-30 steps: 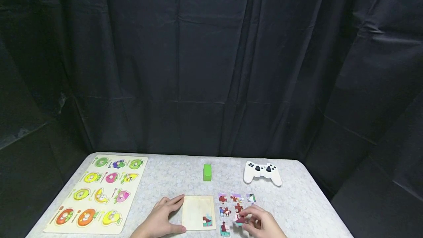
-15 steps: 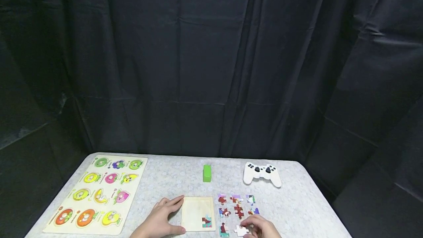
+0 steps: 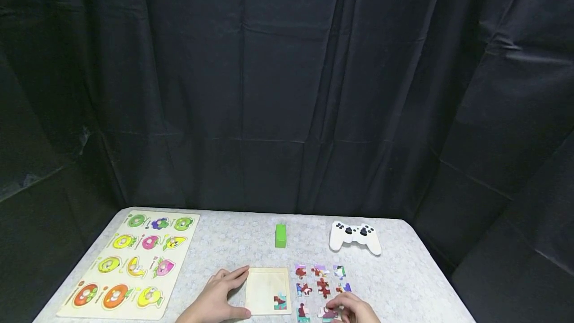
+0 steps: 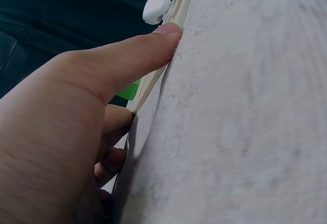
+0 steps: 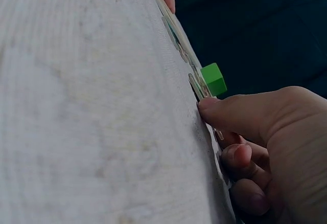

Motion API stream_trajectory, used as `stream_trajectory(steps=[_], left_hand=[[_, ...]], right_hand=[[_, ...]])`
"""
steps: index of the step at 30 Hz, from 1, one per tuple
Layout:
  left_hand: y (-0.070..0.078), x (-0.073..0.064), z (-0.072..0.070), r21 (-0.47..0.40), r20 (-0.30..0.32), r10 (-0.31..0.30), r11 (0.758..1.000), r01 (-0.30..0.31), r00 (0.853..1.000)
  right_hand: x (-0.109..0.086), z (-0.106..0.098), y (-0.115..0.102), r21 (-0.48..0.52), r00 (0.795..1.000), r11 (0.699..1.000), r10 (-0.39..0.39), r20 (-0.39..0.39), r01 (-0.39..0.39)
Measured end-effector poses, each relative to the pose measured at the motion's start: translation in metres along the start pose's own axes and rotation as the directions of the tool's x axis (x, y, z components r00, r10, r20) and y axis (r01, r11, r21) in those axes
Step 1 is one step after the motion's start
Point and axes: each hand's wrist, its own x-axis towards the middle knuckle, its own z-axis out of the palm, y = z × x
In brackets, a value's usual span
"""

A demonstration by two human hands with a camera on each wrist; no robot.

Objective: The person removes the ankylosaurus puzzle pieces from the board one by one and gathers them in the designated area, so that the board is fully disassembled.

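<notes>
My left hand (image 3: pixel 217 295) rests beside a shallow wooden tray (image 3: pixel 248 290) in the head view. Its index fingertip touches the far left corner, its thumb the near left corner. One printed puzzle piece (image 3: pixel 280 301) lies in the tray's near right corner. My right hand (image 3: pixel 354 308) pinches another puzzle piece (image 3: pixel 327 314), maroon and teal, by its right side, low over or on the tabletop. In the right wrist view the thumb (image 5: pixel 214 109) meets a piece's edge, while the fingers curl behind. Several loose pieces, among them a red-brown one (image 3: pixel 324 288), lie in rows around it.
A green block (image 3: pixel 280 236) stands beyond the tray. Behind the loose pieces lies a white game controller (image 3: pixel 355 237). At the left is a large fruit puzzle board (image 3: pixel 148 255). A dark curtain (image 3: pixel 278 113) hangs behind the table (image 3: pixel 233 238).
The right hand has brought its puzzle piece nearer the table's front edge, next to the near-row piece. That piece looked white half a second ago; its print shows now. The left hand stays put.
</notes>
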Motion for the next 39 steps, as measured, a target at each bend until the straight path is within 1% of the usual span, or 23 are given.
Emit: stream_trajectory(steps=[6,10,14,16,18,23,24,26,28,29,31,32,33,34,35,39], left_hand=[[0.001,-0.001,0.001,0.003,-0.012,0.005,1.0,-0.005,1.0],[0.001,-0.001,0.001,-0.002,-0.009,-0.009,1.0,0.009,1.0],[0.001,-0.001,0.001,-0.013,-0.001,-0.013,1.0,0.013,1.0],[0.001,-0.002,0.001,-0.015,0.0,-0.009,1.0,0.009,1.0],[0.001,-0.002,0.001,-0.02,-0.001,-0.009,1.0,0.009,1.0],[0.001,-0.003,0.001,-0.03,-0.002,-0.011,1.0,0.01,1.0],[0.001,-0.003,0.001,-0.031,-0.002,-0.012,0.999,0.012,1.0],[0.0,-0.003,0.001,-0.027,-0.002,-0.016,1.0,0.016,1.0],[0.0,-0.002,0.001,-0.02,-0.005,-0.021,1.0,0.021,1.0],[-0.001,-0.002,0.001,-0.013,-0.007,-0.023,1.0,0.023,1.0],[-0.001,-0.002,0.002,-0.001,-0.013,-0.024,1.0,0.024,1.0],[-0.001,-0.001,0.002,0.002,-0.017,-0.023,1.0,0.023,1.0],[-0.001,-0.001,0.002,0.007,-0.019,-0.023,1.0,0.023,1.0],[0.0,-0.001,0.002,0.006,-0.021,-0.019,1.0,0.019,1.0],[0.0,-0.001,0.002,0.006,-0.023,-0.015,1.0,0.015,1.0],[0.002,-0.001,0.001,0.007,-0.025,-0.004,1.0,0.004,1.0]], right_hand=[[0.0,-0.001,0.001,0.028,1.0,0.999,0.023,0.004,-0.023],[0.001,-0.003,-0.001,0.035,0.998,0.998,0.05,0.026,-0.05],[0.002,-0.005,-0.005,0.06,0.991,0.99,0.124,0.052,-0.127],[0.002,-0.005,-0.006,0.064,0.988,0.987,0.144,0.054,-0.147],[0.001,-0.004,-0.006,0.064,0.989,0.988,0.141,0.049,-0.144],[0.0,-0.003,-0.004,0.07,0.994,0.992,0.102,0.031,-0.104],[0.0,-0.003,-0.004,0.067,0.994,0.992,0.101,0.032,-0.103],[0.001,-0.005,-0.006,0.063,0.991,0.99,0.126,0.045,-0.128],[0.004,-0.008,-0.011,0.074,0.978,0.977,0.192,0.079,-0.197],[0.006,-0.01,-0.014,0.087,0.966,0.965,0.24,0.098,-0.249],[0.01,-0.014,-0.022,0.116,0.931,0.928,0.339,0.135,-0.355],[0.013,-0.016,-0.025,0.125,0.915,0.91,0.377,0.146,-0.395],[0.015,-0.018,-0.028,0.134,0.905,0.899,0.398,0.152,-0.418],[0.017,-0.02,-0.031,0.143,0.899,0.891,0.411,0.151,-0.431],[0.02,-0.021,-0.034,0.146,0.898,0.889,0.415,0.144,-0.434],[0.033,-0.022,-0.04,0.125,0.931,0.924,0.351,0.102,-0.362]])
